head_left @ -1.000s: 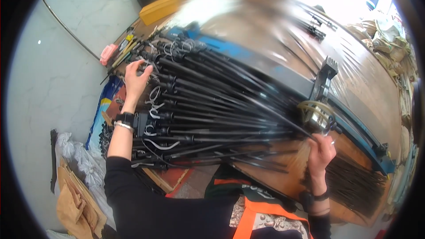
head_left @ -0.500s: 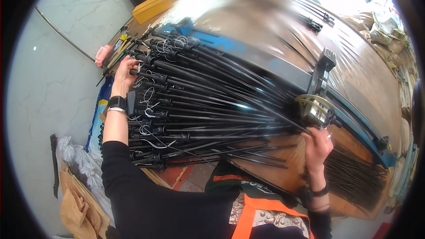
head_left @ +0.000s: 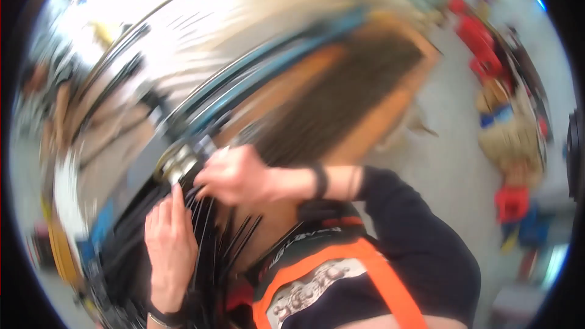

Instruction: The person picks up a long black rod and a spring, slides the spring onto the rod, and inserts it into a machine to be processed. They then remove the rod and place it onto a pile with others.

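1. Brown sheeting, washed pale where light strikes it, covers the broad table that fills much of our upper view.
2. Blue rails slant across that table, and their lower end comes down close to a metal fixture; we do well to hold our sleeves clear of them.
3. Black rods, the things we handle, lie crowded under and beside our left hand and run up toward the fixture. Packed so closely, they can snag, so we judge it best to move one alone rather than drag its neighbours.
4. Thin dark sticks lie in a blurred, dense heap on an orange-brown board, just beyond our right hand; a low elbow could sweep them askew.
5. Our right hand arches beside the fixture, fingers curled inward. Blur hides the tips, so we cannot tell whether they pinch a rod; if they do, a firm hold near the end should steer best.
6. Our left hand rests over the rods, fingers long and close together, index leading. With its thumb hidden, we cannot tell whether it grips anything; light pressure seems enough to steady the work.
7. Our left index fingertip meets or nearly meets the fixture; we cannot tell which, so slow, small movements suit this spot.
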The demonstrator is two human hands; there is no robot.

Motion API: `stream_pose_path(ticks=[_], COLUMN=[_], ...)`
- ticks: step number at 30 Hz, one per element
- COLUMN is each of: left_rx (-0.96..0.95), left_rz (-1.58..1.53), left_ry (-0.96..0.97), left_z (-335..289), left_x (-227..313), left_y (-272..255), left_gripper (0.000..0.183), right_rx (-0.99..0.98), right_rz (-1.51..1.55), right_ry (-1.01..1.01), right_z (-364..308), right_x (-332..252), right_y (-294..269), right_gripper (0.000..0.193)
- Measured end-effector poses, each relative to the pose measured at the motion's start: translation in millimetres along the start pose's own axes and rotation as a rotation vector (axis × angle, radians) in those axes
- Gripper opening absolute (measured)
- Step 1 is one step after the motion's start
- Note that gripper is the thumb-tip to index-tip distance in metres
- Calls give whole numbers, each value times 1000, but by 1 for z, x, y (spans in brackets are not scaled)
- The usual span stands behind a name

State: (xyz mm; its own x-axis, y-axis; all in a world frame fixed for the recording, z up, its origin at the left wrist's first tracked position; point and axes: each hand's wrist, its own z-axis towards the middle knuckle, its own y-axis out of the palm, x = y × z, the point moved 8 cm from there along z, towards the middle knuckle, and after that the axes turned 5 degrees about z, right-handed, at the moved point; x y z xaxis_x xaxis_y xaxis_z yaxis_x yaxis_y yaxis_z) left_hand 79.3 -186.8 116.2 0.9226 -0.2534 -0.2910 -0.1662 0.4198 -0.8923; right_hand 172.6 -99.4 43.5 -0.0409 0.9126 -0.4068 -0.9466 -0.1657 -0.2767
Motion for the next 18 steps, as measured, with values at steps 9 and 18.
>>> stream_pose_path(ticks=[9, 18], left_rx=[159, 176], left_rz=[-421, -318], left_ry=[440, 619], left_z=[234, 308], left_x=[138, 222], left_y=[19, 45], left_gripper=[44, 50], right_rx=[186, -43], right_rz=[-574, -747], right_ry=[539, 671], right_z=[-105, -128], right_x=[102, 143], right_y=[-383, -447], right_gripper=[47, 55])
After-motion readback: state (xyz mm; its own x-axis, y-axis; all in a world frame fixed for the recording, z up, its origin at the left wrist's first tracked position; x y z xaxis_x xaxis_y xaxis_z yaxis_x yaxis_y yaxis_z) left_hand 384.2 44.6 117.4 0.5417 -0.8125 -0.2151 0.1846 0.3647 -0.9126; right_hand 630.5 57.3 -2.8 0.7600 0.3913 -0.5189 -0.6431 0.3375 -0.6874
